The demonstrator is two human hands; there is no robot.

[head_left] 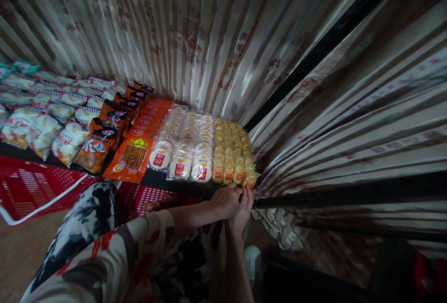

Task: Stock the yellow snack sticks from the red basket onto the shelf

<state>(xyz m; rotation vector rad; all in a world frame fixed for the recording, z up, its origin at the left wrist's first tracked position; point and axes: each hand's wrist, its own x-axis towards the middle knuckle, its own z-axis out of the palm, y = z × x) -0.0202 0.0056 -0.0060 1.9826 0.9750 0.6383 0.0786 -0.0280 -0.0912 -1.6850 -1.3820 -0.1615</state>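
At the right front corner of the dark shelf [192, 189], my two hands are close together. My right hand [241, 210] has its fingers up against the front yellow-wrapped snack packet [250, 181], which tilts slightly out of its row. Right beside it, my left hand [225, 201] is closed, its fingertips bent toward the front edge; what they hold, if anything, is hidden. Rows of small yellow packets [228, 147] stand behind the hands. Left of these lie round white rice crackers [201, 165] in clear wrappers with red labels.
Farther left are an orange snack bag [134, 147], orange-and-black bags [96, 147] and several rows of white bags [44, 128]. Red plastic baskets [35, 186] sit below the shelf edge. A pleated patterned curtain [195, 37] hangs behind, with black poles [314, 56] at the right.
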